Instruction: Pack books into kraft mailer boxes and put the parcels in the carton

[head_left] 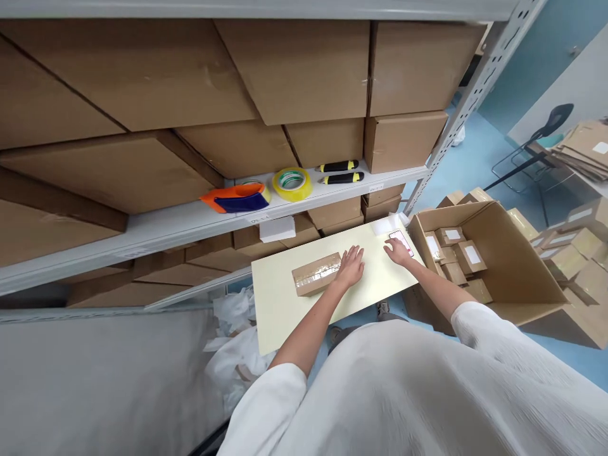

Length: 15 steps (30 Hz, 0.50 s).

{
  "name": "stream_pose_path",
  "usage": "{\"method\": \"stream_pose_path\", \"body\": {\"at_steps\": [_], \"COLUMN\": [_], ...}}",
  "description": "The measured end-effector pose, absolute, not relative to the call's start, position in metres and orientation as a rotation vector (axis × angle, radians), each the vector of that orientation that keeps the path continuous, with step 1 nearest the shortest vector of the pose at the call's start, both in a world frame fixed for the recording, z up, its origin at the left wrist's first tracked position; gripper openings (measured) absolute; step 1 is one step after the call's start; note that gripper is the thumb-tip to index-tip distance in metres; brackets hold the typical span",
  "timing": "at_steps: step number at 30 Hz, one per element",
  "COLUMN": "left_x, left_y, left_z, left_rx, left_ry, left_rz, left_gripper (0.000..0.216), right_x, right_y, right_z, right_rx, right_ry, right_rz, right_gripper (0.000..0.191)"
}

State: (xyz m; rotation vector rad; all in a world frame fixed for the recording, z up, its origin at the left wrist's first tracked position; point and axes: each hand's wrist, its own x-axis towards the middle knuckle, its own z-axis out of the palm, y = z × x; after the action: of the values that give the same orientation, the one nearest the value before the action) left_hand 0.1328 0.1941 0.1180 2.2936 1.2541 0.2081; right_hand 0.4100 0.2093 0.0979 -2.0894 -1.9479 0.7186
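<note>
The widest space is taken up by a metal rack (180, 218), on which large brown cartons (313, 69) are stacked. A cream tabletop (280, 329) is set in front of it. At its right-hand end an open carton (517, 253) is seen, partly filled with small labelled boxes (469, 256). On the left part of the tabletop a long brown box (316, 275) is laid flat, its upper face crossed by shiny clear tape. On the rack's edge an orange and blue tape dispenser (237, 197) is placed. The left hand (350, 269) is held open, palm down, fingers slightly parted, just beside the box's right end; whether the box is touched cannot be told. The right hand (398, 252) is held loosely open, fingers bent and apart, at the near edge of a white-and-pink phone-like item (403, 242); contact cannot be confirmed. Beside the dispenser a yellow tape roll (304, 189) and two black-and-yellow cutters (342, 178) are laid.
</note>
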Motion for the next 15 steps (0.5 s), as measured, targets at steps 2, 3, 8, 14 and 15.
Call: {"method": "stream_pose_path", "body": {"at_steps": [2, 3, 8, 14, 15], "left_x": [0.153, 0.161, 0.192, 0.204, 0.204], "left_y": [0.202, 0.205, 0.216, 0.221, 0.223], "left_z": [0.114, 0.112, 0.101, 0.091, 0.091], "left_rx": [2.26, 2.241, 2.128, 2.034, 2.019], "left_ry": [1.292, 1.309, 1.395, 1.455, 1.47], "left_rz": [0.206, 0.203, 0.176, 0.185, 0.186], "left_gripper": [0.062, 0.062, 0.063, 0.065, 0.065], "right_x": [0.427, 0.434, 0.448, 0.432, 0.428], "right_y": [0.228, 0.238, 0.292, 0.341, 0.348], "right_z": [0.093, 0.09, 0.08, 0.061, 0.057], "right_rx": [-2.121, -2.133, -2.174, -2.163, -2.134], "right_ry": [-1.971, -1.987, -2.042, -2.009, -2.017], "right_rz": [0.742, 0.761, 0.882, 0.896, 0.882], "right_gripper": [0.044, 0.044, 0.039, 0.047, 0.051]}}
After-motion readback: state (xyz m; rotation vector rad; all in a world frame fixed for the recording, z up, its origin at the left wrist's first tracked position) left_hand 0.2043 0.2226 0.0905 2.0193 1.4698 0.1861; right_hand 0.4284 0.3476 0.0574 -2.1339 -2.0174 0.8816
